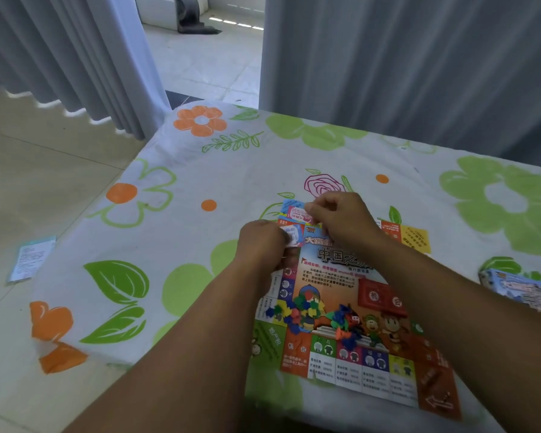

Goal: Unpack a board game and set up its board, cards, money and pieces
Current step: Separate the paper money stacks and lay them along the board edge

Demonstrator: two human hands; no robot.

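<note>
Curtains (419, 73): grey, hanging behind the far edge, parted at the left onto a tiled floor. Bench (200, 170): covered in a white cloth printed with green and orange flowers. Board (341, 276): unfolded and lying flat on the near right part of the bench, with coloured property squares along its near edge. Game box (519, 292): blue, at the right edge of the bench, well apart from the board. Leaflet (32, 259): a pale sheet on the floor to the left, off the bench. Left hand (263, 242): over the board's far left corner, its grip closed on the near end of a small bundle of slips. Right hand (341, 220): just beyond it, its grip pinching the far end of the same bundle. Paper notes (295, 214): pink, blue and white, held between the two hands above that corner. I would judge these to be the money, now being sorted. Pieces (297, 310): small blue, yellow, green and red shapes, heaped loose at the board's middle and not yet laid out. To do this step well, peel the notes off one at a time with the right grip while the left steadies the rest. Stack them by colour beside the board, well clear of the loose pieces.
</note>
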